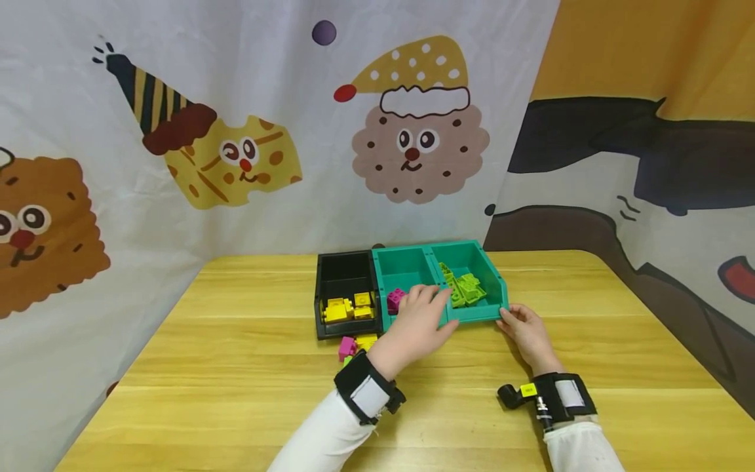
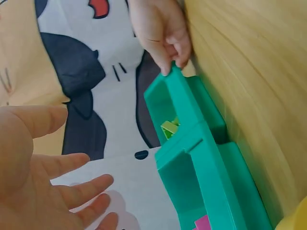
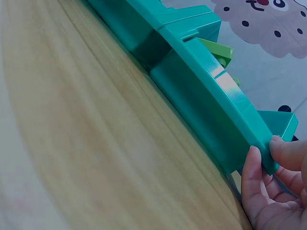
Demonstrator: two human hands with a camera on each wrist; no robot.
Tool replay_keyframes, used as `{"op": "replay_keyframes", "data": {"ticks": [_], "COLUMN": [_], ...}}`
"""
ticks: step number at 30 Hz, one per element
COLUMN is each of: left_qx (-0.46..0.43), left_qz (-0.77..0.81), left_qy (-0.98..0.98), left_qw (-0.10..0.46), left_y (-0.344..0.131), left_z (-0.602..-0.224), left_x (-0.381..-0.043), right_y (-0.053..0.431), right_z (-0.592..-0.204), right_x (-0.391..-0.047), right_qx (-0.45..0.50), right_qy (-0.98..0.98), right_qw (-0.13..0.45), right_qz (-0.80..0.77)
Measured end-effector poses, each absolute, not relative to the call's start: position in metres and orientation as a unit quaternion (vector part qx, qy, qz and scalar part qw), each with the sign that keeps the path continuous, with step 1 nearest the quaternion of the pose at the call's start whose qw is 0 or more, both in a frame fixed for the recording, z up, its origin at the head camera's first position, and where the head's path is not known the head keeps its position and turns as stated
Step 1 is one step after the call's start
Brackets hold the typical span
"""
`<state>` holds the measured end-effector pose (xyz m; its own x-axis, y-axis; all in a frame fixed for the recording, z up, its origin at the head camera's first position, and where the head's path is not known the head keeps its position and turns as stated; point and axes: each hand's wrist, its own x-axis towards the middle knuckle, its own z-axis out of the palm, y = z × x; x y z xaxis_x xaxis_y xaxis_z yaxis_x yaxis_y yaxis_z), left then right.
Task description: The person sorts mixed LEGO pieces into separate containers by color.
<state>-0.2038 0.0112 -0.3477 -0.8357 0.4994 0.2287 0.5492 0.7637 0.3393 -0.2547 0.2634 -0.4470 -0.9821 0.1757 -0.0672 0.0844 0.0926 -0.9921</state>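
Note:
Two joined teal bins (image 1: pixel 478 313) stand at the back of the table. The right one holds several lime green bricks (image 1: pixel 467 288); in the left one lies a magenta brick (image 1: pixel 396 299), partly hidden by my left hand. My right hand (image 1: pixel 529 333) pinches the front right corner of the teal bins between thumb and fingers, as the right wrist view shows closely. Above the front of the teal bins hovers my left hand (image 1: pixel 417 326), fingers spread and holding nothing. In the left wrist view those fingers (image 2: pixel 72 163) are apart from the bins.
A black bin (image 1: pixel 345 262) with several yellow bricks (image 1: pixel 342 310) adjoins the teal bins on the left. In front of it, a magenta brick (image 1: pixel 347 348), a yellow brick (image 1: pixel 367 341) and a green piece lie on the wooden table (image 1: pixel 248 367), partly behind my left wrist. A printed cloth (image 1: pixel 265 78) hangs behind.

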Motion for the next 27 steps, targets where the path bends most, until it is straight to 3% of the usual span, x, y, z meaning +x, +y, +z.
{"op": "replay_keyframes", "data": {"ticks": [11, 27], "left_qx": [-0.250, -0.191], "left_qz": [-0.266, -0.289], "left_qy": [-0.930, -0.936], "left_qw": [0.046, 0.057], "left_y": [-0.025, -0.069], "left_z": [-0.355, -0.371], "left_x": [-0.186, -0.193], "right_y": [0.264, 0.266], "right_z": [-0.446, -0.449], "right_x": [-0.254, -0.257], "right_qx": [-0.089, -0.088], "right_qy": [-0.739, -0.743], "right_qw": [0.033, 0.030], "right_qz": [0.667, 0.663]}}
